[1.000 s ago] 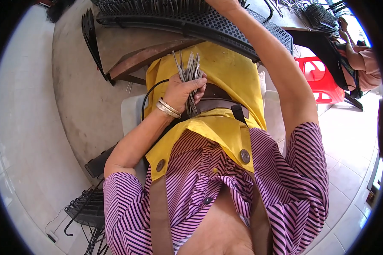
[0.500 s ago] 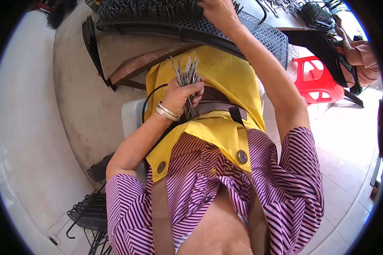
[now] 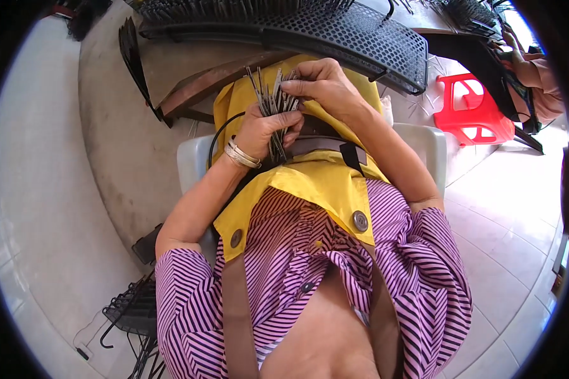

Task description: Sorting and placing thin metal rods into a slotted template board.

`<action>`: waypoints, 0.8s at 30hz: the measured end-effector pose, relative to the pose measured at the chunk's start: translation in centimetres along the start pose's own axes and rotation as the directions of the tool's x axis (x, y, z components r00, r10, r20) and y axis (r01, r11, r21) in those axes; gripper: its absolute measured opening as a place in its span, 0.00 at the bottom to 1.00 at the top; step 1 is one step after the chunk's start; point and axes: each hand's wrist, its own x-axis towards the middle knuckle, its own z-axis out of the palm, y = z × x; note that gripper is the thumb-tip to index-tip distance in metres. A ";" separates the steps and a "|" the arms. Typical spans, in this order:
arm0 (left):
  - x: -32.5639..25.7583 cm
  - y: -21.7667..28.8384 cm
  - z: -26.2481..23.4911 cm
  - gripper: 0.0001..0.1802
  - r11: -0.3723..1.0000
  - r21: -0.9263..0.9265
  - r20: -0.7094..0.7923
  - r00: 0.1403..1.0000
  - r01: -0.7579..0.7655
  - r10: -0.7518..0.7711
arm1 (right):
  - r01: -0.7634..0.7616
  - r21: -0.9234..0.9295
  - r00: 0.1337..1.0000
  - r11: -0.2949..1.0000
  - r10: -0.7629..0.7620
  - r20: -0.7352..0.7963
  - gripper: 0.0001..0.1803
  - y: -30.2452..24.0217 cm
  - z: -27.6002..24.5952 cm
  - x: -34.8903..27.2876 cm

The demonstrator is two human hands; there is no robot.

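Observation:
My left hand (image 3: 262, 129) grips a bundle of thin grey metal pins (image 3: 273, 104) upright over my lap, bangles on its wrist. My right hand (image 3: 325, 85) has its fingertips pinched on the top of that bundle, touching one or two pins. Both hands sit above my yellow apron (image 3: 322, 183). Just beyond them lies a black perforated curved panel (image 3: 335, 35) studded with rows of pins along its far edge.
A brown wooden workbench edge (image 3: 202, 85) runs under the panel. A red plastic stool (image 3: 477, 107) stands at the right, with another person's hand (image 3: 527, 66) working beyond it. Black wire racks (image 3: 129, 309) lie on the floor at lower left. I sit on a pale plastic chair (image 3: 193, 161).
My right hand came back down from the black panel to the bundle held in my left hand. The left hand stayed over my lap.

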 end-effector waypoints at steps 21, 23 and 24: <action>0.3 0.0 -0.7 0.08 0.996 -0.076 -0.189 0.981 -0.054 0.039 | 0.255 0.280 0.911 0.926 -0.133 -0.389 0.06 -1.5 -4.9 2.8; 0.5 -0.1 -1.0 0.07 0.990 -0.124 -0.224 0.974 -0.071 0.042 | 0.392 0.149 0.843 0.908 -0.289 -0.454 0.06 -1.7 -5.5 4.1; 0.5 -0.1 -1.0 0.07 0.990 -0.122 -0.221 0.974 -0.078 0.049 | 0.398 0.146 0.841 0.906 -0.297 -0.452 0.06 -1.8 -5.7 4.7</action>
